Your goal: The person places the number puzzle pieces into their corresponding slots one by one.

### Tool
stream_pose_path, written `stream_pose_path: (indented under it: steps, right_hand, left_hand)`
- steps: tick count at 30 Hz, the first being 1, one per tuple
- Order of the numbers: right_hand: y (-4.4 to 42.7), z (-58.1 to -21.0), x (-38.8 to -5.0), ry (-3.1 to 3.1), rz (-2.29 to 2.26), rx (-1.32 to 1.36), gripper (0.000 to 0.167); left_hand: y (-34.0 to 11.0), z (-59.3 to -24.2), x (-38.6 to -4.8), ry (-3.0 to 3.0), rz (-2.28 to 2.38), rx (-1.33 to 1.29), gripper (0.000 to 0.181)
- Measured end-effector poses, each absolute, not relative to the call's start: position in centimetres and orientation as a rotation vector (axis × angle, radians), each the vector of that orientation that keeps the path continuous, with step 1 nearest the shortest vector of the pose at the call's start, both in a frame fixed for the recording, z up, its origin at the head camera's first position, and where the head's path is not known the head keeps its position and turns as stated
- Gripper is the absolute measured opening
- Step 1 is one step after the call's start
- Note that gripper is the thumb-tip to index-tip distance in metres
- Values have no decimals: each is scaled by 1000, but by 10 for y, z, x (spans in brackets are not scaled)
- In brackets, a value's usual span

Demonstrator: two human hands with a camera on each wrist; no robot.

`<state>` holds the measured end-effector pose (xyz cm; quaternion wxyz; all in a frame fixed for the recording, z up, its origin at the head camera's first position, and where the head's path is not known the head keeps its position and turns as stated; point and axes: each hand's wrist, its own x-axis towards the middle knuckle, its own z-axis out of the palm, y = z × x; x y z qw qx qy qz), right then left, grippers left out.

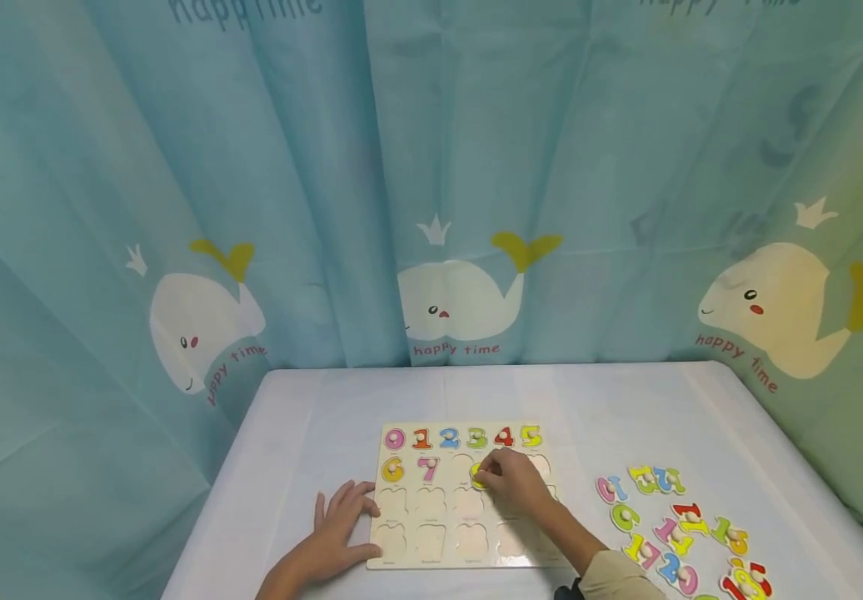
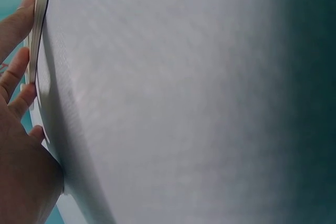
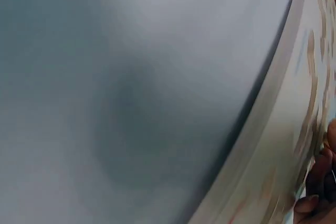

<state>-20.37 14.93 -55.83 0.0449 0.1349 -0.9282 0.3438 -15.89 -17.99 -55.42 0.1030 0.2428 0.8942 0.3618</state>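
A pale wooden number puzzle board (image 1: 442, 563) lies on the white table in the head view. Knobbed pieces 0 to 7 sit in its upper slots, among them the pink 7 (image 1: 428, 468). Over the slot area right of the 7, my right hand (image 1: 516, 483) pinches a yellow number piece (image 1: 475, 476); the fingers hide most of it, so its digit is unclear. My left hand (image 1: 336, 533) rests with spread fingers against the board's left edge. In the left wrist view its fingers (image 2: 20, 72) touch that edge. The right wrist view shows the board's side (image 3: 262, 124) close up.
Loose, colourful number pieces lie scattered right of the board, including a green 6 piece (image 1: 625, 517) and a blue-and-pink piece (image 1: 677, 574); several overlap. The white table (image 1: 311, 433) ends at a blue curtain (image 1: 326, 208) printed with whales.
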Motion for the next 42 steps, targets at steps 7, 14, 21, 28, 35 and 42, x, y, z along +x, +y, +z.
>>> stream_pose_path:
  steps: [7, 14, 21, 28, 35, 42]
  right_hand:
    - [125, -567, -213, -2758, 1044, 365, 13]
    - [120, -564, -212, -2810, 1009, 322, 13]
    - [122, -561, -211, -2831, 1018, 334, 11]
    - [139, -552, -205, -2833, 1061, 422, 14]
    - [186, -550, -190, -2769, 1098, 158, 11]
    - [247, -532, -173, -2718, 1033, -126, 15]
  left_hand:
    - [-178, -555, -158, 2635, 1104, 761, 37]
    - [-179, -554, -159, 2627, 1107, 754, 37]
    - [-178, -554, -161, 2621, 1078, 739, 38]
    - [-180, -556, -159, 2638, 1090, 747, 37]
    - [-180, -556, -157, 2646, 1113, 756, 36]
    - [-180, -553, -158, 2650, 1090, 725, 37]
